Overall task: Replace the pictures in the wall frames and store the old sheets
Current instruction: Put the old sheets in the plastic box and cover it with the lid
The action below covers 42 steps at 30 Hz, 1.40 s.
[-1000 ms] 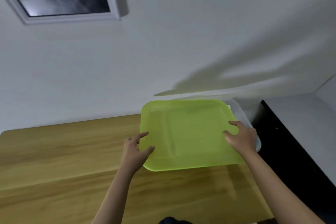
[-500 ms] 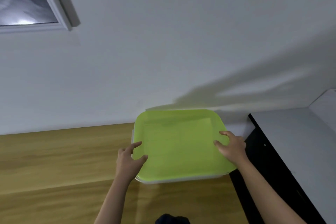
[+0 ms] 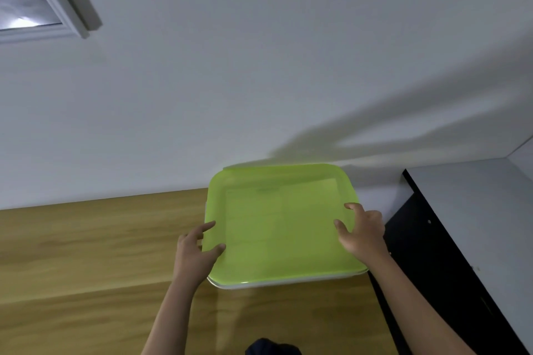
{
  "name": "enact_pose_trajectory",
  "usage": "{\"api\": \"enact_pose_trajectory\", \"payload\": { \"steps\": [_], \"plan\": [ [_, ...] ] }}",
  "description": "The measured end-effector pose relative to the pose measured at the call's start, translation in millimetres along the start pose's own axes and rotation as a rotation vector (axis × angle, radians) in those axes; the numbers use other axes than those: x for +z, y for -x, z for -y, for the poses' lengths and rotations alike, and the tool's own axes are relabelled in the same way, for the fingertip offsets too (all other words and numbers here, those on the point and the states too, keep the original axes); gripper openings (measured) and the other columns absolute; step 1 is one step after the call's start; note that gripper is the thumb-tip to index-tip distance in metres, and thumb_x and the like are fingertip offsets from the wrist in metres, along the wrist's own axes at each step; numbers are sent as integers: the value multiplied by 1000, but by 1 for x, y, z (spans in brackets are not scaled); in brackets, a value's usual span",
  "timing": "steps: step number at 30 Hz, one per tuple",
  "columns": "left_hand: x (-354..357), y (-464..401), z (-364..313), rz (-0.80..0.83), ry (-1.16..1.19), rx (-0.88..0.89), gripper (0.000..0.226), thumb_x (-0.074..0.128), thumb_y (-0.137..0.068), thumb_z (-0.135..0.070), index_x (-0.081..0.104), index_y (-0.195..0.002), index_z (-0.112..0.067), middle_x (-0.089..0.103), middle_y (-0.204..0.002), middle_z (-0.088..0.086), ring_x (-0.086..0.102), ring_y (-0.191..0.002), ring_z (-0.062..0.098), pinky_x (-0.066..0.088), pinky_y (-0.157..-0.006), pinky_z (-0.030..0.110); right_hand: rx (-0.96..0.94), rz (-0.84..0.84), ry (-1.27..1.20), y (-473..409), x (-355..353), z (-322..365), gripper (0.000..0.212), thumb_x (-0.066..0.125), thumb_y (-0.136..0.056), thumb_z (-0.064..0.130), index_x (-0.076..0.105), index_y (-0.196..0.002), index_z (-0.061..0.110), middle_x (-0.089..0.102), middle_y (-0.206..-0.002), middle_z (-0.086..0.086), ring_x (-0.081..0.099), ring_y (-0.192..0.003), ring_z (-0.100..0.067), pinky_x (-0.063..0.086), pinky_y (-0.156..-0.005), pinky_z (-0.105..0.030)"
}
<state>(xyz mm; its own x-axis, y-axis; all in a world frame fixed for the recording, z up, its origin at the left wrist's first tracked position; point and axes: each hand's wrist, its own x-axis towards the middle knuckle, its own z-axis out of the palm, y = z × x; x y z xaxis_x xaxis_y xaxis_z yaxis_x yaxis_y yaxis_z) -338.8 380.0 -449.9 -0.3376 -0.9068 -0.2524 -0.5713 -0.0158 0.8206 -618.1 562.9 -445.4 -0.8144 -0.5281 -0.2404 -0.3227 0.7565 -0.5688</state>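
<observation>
Green plastic is sitting between the two hands: it is a bright green lid (image 3: 284, 225), lying flat on top of a pale box (image 3: 277, 283). Only a thin white edge of the box is peeking out under the lid, on the side closest to the person and a tiny bit by the left hand. What is inside the box cannot be seen.

The left hand (image 3: 193, 253) is holding the left edge of the lid. Its thumb (image 3: 216, 249) is lying on top of the lid, one finger is pointing along the rim, and the other fingers are curling around the side. The right hand (image 3: 364, 235) is holding the right edge of the lid. Its thumb and one finger are pressing down on the green top, and the rest of the hand is wrapping over the rim.

Both bare arms are reaching forward from the bottom of the view. Under the hands and the box, a brown wooden table (image 3: 86, 268) is stretching out to the left. Just beyond the right hand, a black and white cabinet (image 3: 461, 239) is standing beside the table. Far above the left hand, a white picture frame (image 3: 66, 8) is hanging on the grey wall (image 3: 259, 66), with a dark, cloudy picture inside it.
</observation>
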Motion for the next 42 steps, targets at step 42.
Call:
{"api": "enact_pose_trajectory", "payload": {
  "steps": [42],
  "plan": [
    [-12,12,32,205,-7,210,69,65,-69,-44,41,-133,-41,25,-142,1,34,-126,12,31,-97,21,-100,-226,121,26,25,-19,49,47,-89,51,41,-134,32,29,-144,-12,52,-114,-36,48,-64,-34]
  ]
}}
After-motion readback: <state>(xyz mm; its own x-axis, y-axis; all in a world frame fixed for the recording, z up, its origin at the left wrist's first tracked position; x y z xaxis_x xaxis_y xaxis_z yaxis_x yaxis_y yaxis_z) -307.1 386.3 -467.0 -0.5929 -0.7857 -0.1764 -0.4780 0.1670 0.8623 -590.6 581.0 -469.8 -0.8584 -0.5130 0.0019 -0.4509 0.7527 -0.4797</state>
